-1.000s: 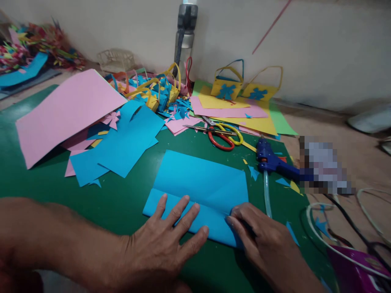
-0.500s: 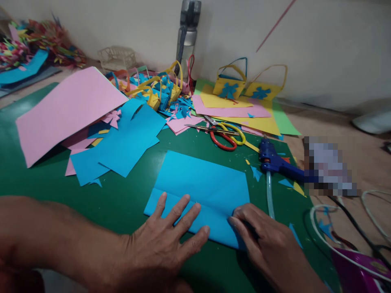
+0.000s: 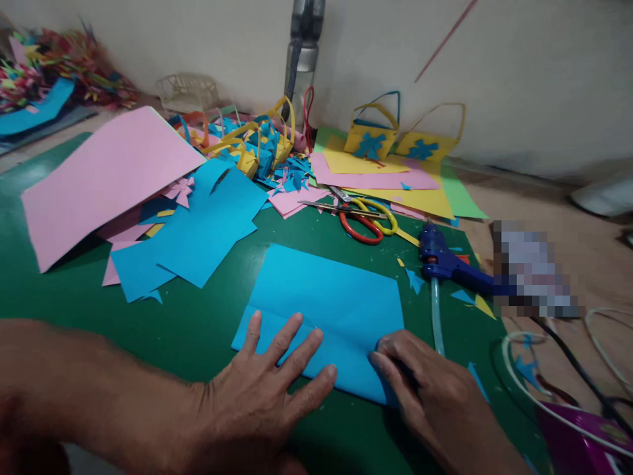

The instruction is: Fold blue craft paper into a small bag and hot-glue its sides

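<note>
A blue sheet of paper (image 3: 331,284) lies on the green tabletop, its near part folded along a crease. My left hand (image 3: 270,392) rests flat on the folded strip, fingers spread and holding nothing. At the sheet's right side, my right hand (image 3: 435,382) is closed, thumb and curled fingers pressed together on the paper near the crease. Its palm side is hidden. Beyond the sheet are red- and yellow-handled scissors (image 3: 363,239). To the right lies a blue glue gun (image 3: 445,265) with a clear glue stick (image 3: 436,313) sticking out of it.
Pink paper (image 3: 109,178) and blue sheets (image 3: 208,231) lie left on the green table (image 3: 49,303). Small paper baskets (image 3: 260,148) are heaped behind. Two yellow paper bags (image 3: 370,142) stand by the wall near a bottle (image 3: 301,63). White cable (image 3: 507,356) loops at right.
My left hand has slid very slightly to the left on the blue paper. My right hand and the folded sheet look almost the same.
</note>
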{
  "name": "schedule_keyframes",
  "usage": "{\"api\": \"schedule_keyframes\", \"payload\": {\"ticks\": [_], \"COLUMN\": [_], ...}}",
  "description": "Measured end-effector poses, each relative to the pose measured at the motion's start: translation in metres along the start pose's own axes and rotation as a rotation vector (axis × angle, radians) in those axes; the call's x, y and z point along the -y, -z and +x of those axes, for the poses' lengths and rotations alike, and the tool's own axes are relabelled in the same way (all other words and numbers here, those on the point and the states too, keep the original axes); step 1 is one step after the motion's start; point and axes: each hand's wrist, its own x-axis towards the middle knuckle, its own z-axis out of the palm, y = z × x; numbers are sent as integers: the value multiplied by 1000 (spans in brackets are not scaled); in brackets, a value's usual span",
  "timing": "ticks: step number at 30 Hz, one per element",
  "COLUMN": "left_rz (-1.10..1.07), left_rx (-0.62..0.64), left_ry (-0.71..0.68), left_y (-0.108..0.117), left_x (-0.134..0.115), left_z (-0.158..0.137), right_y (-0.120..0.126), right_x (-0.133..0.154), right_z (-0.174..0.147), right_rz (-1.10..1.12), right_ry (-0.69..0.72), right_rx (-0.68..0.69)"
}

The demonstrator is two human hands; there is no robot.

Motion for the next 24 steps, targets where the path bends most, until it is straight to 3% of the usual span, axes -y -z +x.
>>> {"api": "schedule_keyframes", "payload": {"ticks": [7, 24], "left_rz": [-15, -5], "left_rx": [93, 62], "left_ry": [23, 36], "left_y": [12, 9], "left_x": [-2, -3], "left_z": [0, -2], "right_y": [-1, -1], "right_x": [0, 0], "right_z": [-1, -1], "right_rz": [-5, -26], "right_ry": [17, 21], "right_rx": [-5, -6]}}
